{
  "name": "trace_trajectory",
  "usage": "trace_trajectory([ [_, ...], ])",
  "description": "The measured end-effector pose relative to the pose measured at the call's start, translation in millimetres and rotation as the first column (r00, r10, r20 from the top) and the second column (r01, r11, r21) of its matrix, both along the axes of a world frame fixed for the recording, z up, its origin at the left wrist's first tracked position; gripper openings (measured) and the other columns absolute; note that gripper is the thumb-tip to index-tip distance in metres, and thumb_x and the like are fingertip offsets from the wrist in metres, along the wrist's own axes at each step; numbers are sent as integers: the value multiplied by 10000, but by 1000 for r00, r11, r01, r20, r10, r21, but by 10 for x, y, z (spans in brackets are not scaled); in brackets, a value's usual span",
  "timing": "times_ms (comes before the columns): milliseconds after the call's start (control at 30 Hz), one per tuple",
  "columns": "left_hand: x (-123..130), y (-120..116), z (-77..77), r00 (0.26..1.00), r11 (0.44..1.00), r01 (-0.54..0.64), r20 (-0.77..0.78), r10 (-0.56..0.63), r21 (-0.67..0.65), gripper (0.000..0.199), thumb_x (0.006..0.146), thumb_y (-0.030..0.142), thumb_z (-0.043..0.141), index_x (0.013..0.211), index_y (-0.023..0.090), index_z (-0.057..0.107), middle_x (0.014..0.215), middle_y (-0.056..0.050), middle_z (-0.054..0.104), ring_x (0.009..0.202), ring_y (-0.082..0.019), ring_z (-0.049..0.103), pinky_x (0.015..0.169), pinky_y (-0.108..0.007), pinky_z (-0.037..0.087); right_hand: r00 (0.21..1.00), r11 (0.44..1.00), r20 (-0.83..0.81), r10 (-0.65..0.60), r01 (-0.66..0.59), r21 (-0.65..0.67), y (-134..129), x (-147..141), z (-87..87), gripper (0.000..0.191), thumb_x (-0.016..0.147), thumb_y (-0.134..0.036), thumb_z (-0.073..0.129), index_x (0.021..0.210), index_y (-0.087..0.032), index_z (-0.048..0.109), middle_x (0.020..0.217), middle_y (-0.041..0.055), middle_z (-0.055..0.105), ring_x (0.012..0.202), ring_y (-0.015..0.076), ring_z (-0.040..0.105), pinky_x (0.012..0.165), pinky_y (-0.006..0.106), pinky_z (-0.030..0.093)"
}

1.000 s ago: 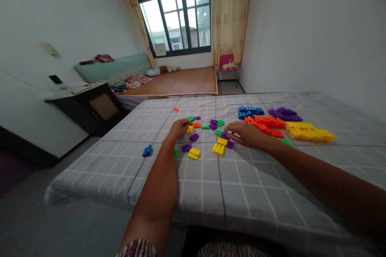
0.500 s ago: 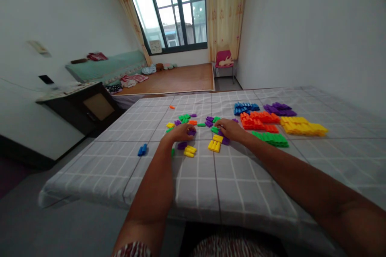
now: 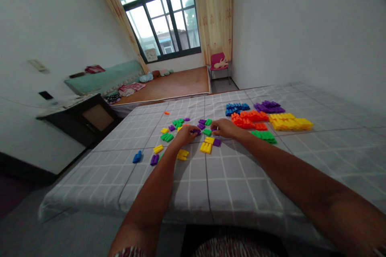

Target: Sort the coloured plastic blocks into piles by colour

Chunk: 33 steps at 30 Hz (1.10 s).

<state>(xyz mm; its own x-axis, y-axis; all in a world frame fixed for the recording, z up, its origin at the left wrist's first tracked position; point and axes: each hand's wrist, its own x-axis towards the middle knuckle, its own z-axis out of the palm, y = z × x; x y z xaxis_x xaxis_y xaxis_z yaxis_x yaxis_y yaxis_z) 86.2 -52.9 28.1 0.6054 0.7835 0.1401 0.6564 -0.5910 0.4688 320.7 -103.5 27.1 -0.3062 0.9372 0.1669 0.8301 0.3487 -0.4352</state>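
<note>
My left hand is over the middle of the table, its fingertips closed round a small purple plastic piece. Facing it, my right hand has its thumb and fingers bent together at another purple piece, partly hidden by the fingers. A green piece lies between the hands. Closer to me are a yellow cluster and a purple piece. Left of my left hand lie green pieces, and my forearm partly covers a yellow group.
Sorted piles at the right are blue, purple, orange, yellow and green. Blue pieces lie at the left. A checked cloth covers the table. Beyond stand a bed and a pink chair.
The view has shifted, so the scene sits further left. My left hand has moved right with a purple piece, closer to my right hand. A purple piece now shows at my right fingertips.
</note>
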Motion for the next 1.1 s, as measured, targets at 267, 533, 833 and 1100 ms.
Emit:
trace_trajectory([
  [267, 361, 195, 66, 946, 967, 26, 319, 58, -252, 426, 759, 198, 608, 1184, 167, 613, 874, -36, 692, 679, -116, 638, 619, -223, 513, 972, 988, -224, -67, 96, 124, 97, 295, 326, 159, 805, -282, 680, 931, -185, 669, 883, 28, 735, 786, 141, 660, 676, 220, 449],
  [533, 1771, 276, 413, 944, 973, 143, 320, -79, -181, 346, 741, 143, 648, 1086, 131, 655, 946, -80, 695, 702, -110, 631, 591, -197, 489, 816, 804, -193, -544, 573, 160, 92, 2008, 557, 220, 784, -364, 673, 904, -183, 710, 791, 43, 728, 767, 166, 659, 656, 241, 478],
  [833, 2967, 530, 401, 979, 988, 96, 188, -72, -125, 319, 764, 178, 660, 1079, 128, 645, 884, -83, 724, 621, -98, 607, 576, -199, 466, 712, 704, -76, -698, 701, 111, 19, 2774, 71, 205, 772, -387, 672, 746, -193, 734, 681, 57, 714, 670, 168, 649, 571, 243, 436],
  [1100, 3465, 850, 152, 1000, 991, -17, 8, 18, -133, 323, 766, 215, 663, 1079, 136, 649, 885, -58, 737, 644, -113, 648, 615, -210, 485, 689, 692, 66, -722, 718, 78, 286, 2734, -90, 263, 819, -392, 623, 902, -171, 739, 939, 77, 745, 866, 183, 660, 657, 237, 404],
])
